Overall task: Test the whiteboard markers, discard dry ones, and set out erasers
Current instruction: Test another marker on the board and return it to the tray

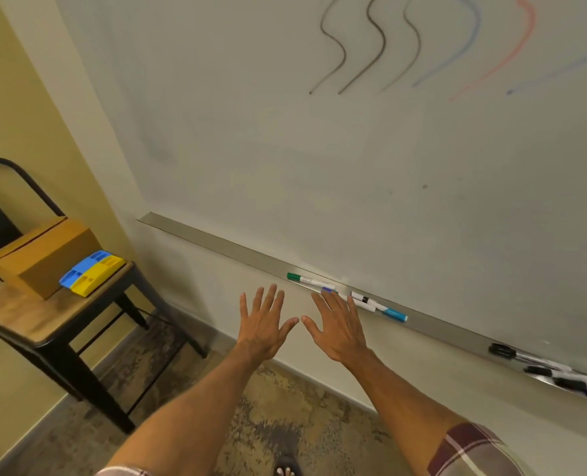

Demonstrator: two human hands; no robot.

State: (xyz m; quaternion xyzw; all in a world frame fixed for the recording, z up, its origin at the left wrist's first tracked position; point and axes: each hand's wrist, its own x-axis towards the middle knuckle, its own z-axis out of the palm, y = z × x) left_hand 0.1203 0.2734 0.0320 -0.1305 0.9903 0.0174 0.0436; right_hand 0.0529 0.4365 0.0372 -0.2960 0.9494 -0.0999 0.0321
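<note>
Left grip (264,324), below the marker tray (216,243), and right grip (340,324), at its edge near the green-capped marker (307,280), are wide, empty. Testing seems in hand; next, pinch that marker. Erasers (91,273) sit well left of it.

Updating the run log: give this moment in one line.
left hand open | right hand open | markers on tray | erasers on chair

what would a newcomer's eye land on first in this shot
Two open hands, the left hand and the right hand, spread side by side at centre, just below the marker tray. Above, wavy black, blue and red test strokes cross the top of the whiteboard. At the left, bright blue and yellow erasers lie beside a cardboard box on a chair seat.
</note>
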